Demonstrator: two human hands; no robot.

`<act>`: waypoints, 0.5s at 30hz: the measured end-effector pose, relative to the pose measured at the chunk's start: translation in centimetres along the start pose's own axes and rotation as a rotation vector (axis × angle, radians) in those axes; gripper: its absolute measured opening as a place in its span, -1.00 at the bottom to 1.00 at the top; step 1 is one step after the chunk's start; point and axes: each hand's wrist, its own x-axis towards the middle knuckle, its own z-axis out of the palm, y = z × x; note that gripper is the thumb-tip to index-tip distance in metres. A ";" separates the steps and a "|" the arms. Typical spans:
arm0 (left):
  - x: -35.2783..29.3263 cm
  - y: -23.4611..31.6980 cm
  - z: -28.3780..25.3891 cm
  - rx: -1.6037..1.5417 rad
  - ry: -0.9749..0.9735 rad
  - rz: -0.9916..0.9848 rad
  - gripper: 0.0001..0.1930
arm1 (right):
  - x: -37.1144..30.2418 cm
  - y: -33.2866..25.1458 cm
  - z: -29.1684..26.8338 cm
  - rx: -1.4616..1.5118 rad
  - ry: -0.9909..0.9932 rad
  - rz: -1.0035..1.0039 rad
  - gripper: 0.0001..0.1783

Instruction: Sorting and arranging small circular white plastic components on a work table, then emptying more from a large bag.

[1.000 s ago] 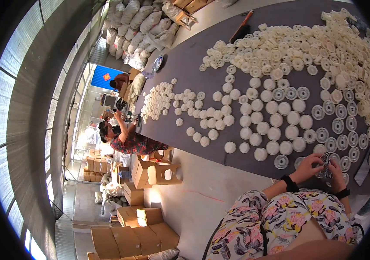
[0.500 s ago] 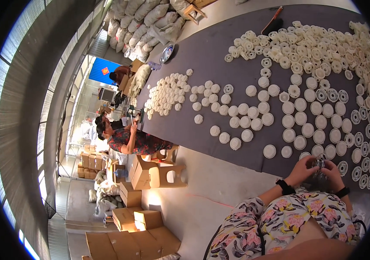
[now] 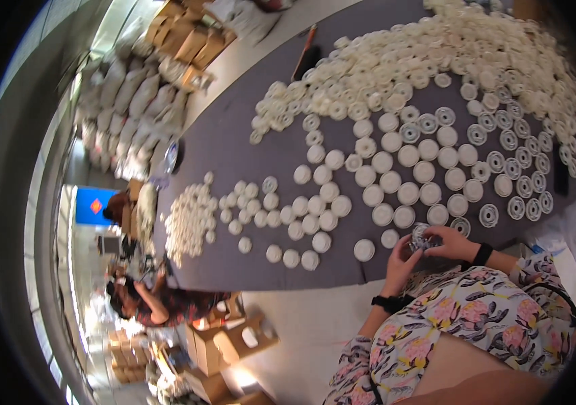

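Observation:
At the table's near edge, my left hand (image 3: 403,262) and my right hand (image 3: 453,244) come together, fingers closed around a round, shiny, ring-shaped part (image 3: 420,235). The fingers hide some of it. Just beyond my hands, round white cap-like parts (image 3: 405,217) lie in loose rows on the grey tabletop (image 3: 261,152). Silver-looking ring discs (image 3: 488,215) are spread to the right of my right hand. One similar disc (image 3: 461,226) lies close past my right fingers.
A large heap of cream ring parts (image 3: 477,44) covers the far side. A smaller group of white parts (image 3: 190,219) lies at the left end, near a seated person (image 3: 156,304). A dark flat object (image 3: 561,169) lies at right. Cardboard boxes (image 3: 220,344) stand on the floor.
The view has swung to the right, so the table and parts sit further left and lower. My hands still hold the shiny part, now turned more face-on between the fingers.

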 end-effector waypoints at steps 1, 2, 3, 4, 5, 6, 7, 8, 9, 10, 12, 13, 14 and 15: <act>0.0 -0.2 -0.5 0.011 -0.018 0.046 -0.55 | 0.3 -0.5 0.1 0.046 -0.047 0.055 -0.47; -0.1 -0.4 -1.3 0.009 -0.047 0.051 -0.55 | 0.9 -0.9 0.5 0.096 -0.105 0.104 -0.49; 0.0 -0.6 -2.2 0.053 -0.024 0.057 -0.59 | 1.5 -1.3 0.9 0.087 -0.079 0.111 -0.49; 0.4 -0.7 -3.2 0.095 0.000 0.063 -0.63 | 2.2 -1.6 1.4 0.052 -0.107 0.069 -0.49; 0.5 -0.8 -4.9 0.093 -0.020 0.065 -0.63 | 2.9 -2.0 2.4 0.019 -0.141 0.028 -0.49; 0.9 -0.8 -6.7 -0.009 -0.018 -0.135 -0.65 | 3.7 -2.2 3.5 -0.123 -0.127 -0.050 -0.51; 1.3 -0.9 -8.7 -0.107 -0.015 -0.338 -0.67 | 4.5 -2.7 4.5 -0.130 -0.111 -0.039 -0.51; 1.4 1.3 -9.7 -0.286 -0.010 -0.426 -0.68 | 5.6 -3.4 5.6 -0.273 -0.087 -0.140 -0.52; 1.8 1.3 -12.0 -0.286 -0.028 -0.431 -0.68 | 6.7 -4.0 6.8 -0.417 -0.066 -0.239 -0.52; 2.1 0.9 -14.5 -0.517 -0.102 -0.537 -0.66 | 8.1 -4.3 7.9 -0.437 -0.073 -0.329 -0.51; 2.2 0.4 -18.3 -0.851 -0.202 -0.670 -0.64 | 10.2 -6.2 10.6 -0.433 -0.054 -0.355 -0.51; 2.4 1.2 -19.9 -0.861 -0.208 -0.678 -0.64 | 11.3 -7.4 12.2 -0.408 -0.023 -0.392 -0.51; 2.7 2.3 -21.0 -0.763 -0.122 -0.657 -0.64 | 12.2 -8.4 13.3 -0.401 -0.013 -0.357 -0.52; 3.0 2.7 -21.6 -0.663 -0.038 -0.635 -0.64 | 12.6 -8.2 14.1 -0.404 -0.018 -0.344 -0.52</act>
